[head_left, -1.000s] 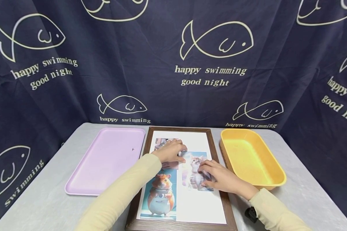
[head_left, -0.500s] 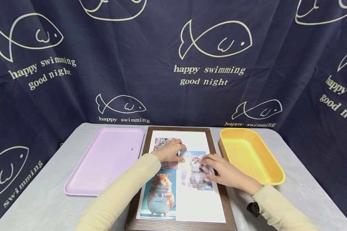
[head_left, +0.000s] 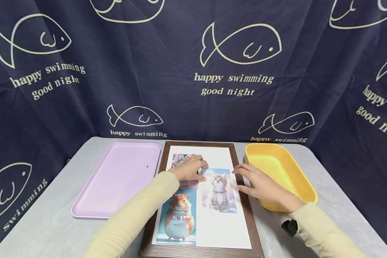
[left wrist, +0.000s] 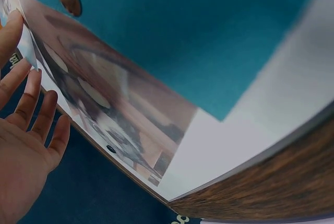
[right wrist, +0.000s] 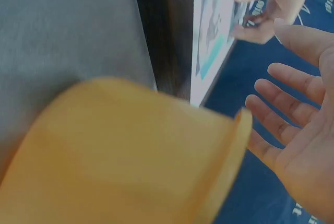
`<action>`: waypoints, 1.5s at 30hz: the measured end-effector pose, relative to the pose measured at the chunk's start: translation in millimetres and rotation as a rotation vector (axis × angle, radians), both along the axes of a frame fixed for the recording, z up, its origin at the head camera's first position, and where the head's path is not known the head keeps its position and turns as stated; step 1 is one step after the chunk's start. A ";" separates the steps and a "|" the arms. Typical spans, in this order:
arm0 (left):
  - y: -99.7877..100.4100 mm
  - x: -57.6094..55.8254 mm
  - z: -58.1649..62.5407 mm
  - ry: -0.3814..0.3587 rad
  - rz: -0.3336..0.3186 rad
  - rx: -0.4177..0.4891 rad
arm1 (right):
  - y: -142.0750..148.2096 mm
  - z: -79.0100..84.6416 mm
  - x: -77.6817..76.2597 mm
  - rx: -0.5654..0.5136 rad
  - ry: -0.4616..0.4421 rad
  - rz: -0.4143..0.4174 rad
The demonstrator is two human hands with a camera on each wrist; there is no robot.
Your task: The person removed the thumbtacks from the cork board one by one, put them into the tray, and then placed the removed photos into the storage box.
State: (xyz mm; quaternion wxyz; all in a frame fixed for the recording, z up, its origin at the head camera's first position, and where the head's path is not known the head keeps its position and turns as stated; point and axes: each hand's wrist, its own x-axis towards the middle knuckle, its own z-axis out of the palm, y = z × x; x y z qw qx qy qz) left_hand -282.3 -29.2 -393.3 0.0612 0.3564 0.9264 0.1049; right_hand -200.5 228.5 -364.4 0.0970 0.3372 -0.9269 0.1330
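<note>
A picture of a kitten (head_left: 218, 191) lies on the white sheet inside a brown wooden frame (head_left: 249, 222). My left hand (head_left: 189, 169) rests at its upper left corner, thumb and fingertips right at the edge, fingers loosely bent. In the left wrist view a light blue corner shows beside these fingertips. Partly under that hand is a pinkish picture (head_left: 177, 159), with a hamster picture (head_left: 178, 224) below it. My right hand (head_left: 261, 184) hovers over the frame's right side, fingers spread and holding nothing, its fingertips just off the kitten picture's right edge.
A purple tray (head_left: 116, 179) stands left of the frame on the grey table (head_left: 338, 222). To the right is a yellow bin (head_left: 274, 168), close by my right forearm. A dark blue curtain (head_left: 167, 82) with fish drawings hangs behind.
My right hand has left the kitten picture and moved right, uncovering the kitten, which lies about where it was. My left hand has stayed in place.
</note>
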 end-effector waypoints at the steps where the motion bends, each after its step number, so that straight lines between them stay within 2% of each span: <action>1: -0.1 0.0 0.1 0.001 0.000 -0.001 | 1.9 1.0 -0.6 -0.004 0.005 -0.004; 17: 0.3 -0.7 -0.5 0.012 -0.001 -0.021 | 40.5 13.3 -8.8 -0.074 0.083 -0.086; 23: 1.9 -1.1 0.0 0.015 0.007 -0.039 | 56.9 13.0 -11.2 -0.116 0.115 -0.071; 32: 3.1 -3.3 -0.1 -0.044 0.023 0.038 | 80.8 11.8 -10.5 -0.136 0.128 -0.131; 45: 2.6 -3.1 1.0 -0.084 0.036 0.049 | 113.6 6.5 -9.2 -0.169 0.115 -0.233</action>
